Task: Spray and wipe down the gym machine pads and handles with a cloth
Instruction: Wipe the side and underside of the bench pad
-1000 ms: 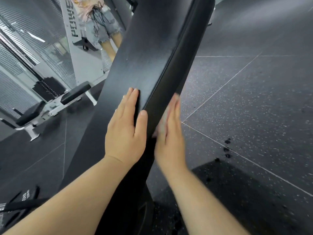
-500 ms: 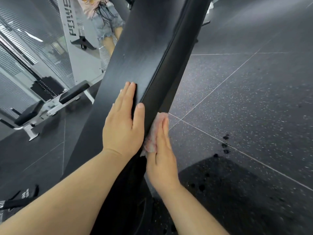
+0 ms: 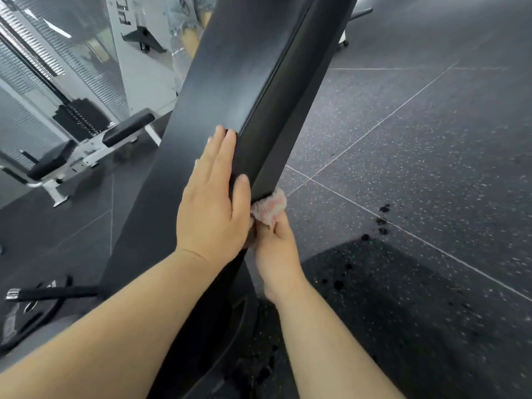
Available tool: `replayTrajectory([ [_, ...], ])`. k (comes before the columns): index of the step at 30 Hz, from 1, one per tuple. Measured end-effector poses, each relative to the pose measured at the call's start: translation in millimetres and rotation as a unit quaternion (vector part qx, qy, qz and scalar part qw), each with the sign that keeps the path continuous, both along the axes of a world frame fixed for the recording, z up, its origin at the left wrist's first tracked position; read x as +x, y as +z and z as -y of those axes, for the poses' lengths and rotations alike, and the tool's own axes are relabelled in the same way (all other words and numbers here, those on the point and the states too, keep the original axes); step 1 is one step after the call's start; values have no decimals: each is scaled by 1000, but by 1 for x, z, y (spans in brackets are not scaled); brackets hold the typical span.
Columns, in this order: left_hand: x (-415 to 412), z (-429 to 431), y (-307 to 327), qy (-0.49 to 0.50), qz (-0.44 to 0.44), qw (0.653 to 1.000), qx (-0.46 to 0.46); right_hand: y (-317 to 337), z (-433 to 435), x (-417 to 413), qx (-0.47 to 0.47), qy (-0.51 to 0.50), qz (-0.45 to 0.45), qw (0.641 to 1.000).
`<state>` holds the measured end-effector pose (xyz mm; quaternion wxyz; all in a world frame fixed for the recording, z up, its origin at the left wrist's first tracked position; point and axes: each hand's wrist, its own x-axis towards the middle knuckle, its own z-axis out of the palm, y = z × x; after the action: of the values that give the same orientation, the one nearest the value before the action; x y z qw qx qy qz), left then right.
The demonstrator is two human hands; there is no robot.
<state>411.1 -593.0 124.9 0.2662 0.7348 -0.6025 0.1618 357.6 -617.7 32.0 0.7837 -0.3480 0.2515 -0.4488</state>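
A long black bench pad rises steeply from the bottom centre to the top of the view. My left hand lies flat on its top face, fingers straight and thumb at the right edge. My right hand is under the pad's right side near its lower end and holds a pink-and-white cloth against the side edge. The fingers of my right hand are mostly hidden behind the cloth and the pad.
Speckled black rubber floor tiles with dark wet spots lie to the right. A white machine with black pads and a weight stack stands at the left by a mirror. A weight plate and strap lie at lower left.
My right hand has slid down the pad's right side toward me with the cloth, which now shows above the hand. My left hand has stayed flat on the pad.
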Motion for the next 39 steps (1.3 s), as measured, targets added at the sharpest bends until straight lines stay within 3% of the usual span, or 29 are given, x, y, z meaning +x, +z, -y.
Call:
replayTrajectory([
  [4, 5, -56, -44, -30, 75, 996, 28, -7, 13, -21, -104, -2, -141, 985],
  [7, 7, -99, -80, -77, 96, 988, 92, -28, -8, -36, -168, 81, -250, 950],
  [9, 4, -120, -102, -47, 3, 991, 125, -51, -29, -46, -187, 187, -289, 920],
  [11, -9, -135, -113, 24, -171, 973, 156, -76, -49, -55, -174, 254, -304, 901],
  [13, -17, -137, -129, 70, -352, 918, 169, -96, -62, -60, -179, 272, -329, 887],
  [15, -19, -140, -145, 125, -485, 852, 156, -112, -77, -62, -234, 290, -372, 850],
  [18, -15, -150, -165, 209, -550, 791, 169, -120, -90, -65, -280, 363, -390, 798],
  [20, -9, -163, -174, 247, -558, 772, 176, -129, -82, -75, -212, 446, -357, 793],
  [22, -3, -175, -177, 268, -548, 769, 190, -148, -72, -93, -172, 536, -378, 735],
  [24, 2, -183, -178, 275, -539, 770, 203, -177, -80, -109, -228, 567, -490, 622],
  [25, 5, -185, -179, 273, -538, 769, 210, -193, -92, -112, -260, 557, -535, 580],
  [26, 7, -187, -179, 269, -538, 769, 218, -207, -108, -111, -293, 538, -552, 566],
  [29, 4, -189, -179, 256, -536, 772, 227, -227, -155, -96, -407, 421, -511, 629],
  [32, 2, -188, -179, 245, -532, 780, 219, -231, -165, -80, -412, 285, -509, 700],
  [39, -9, -176, -134, 240, -532, 772, 250, -158, -127, -82, -341, 277, -555, 706],
])
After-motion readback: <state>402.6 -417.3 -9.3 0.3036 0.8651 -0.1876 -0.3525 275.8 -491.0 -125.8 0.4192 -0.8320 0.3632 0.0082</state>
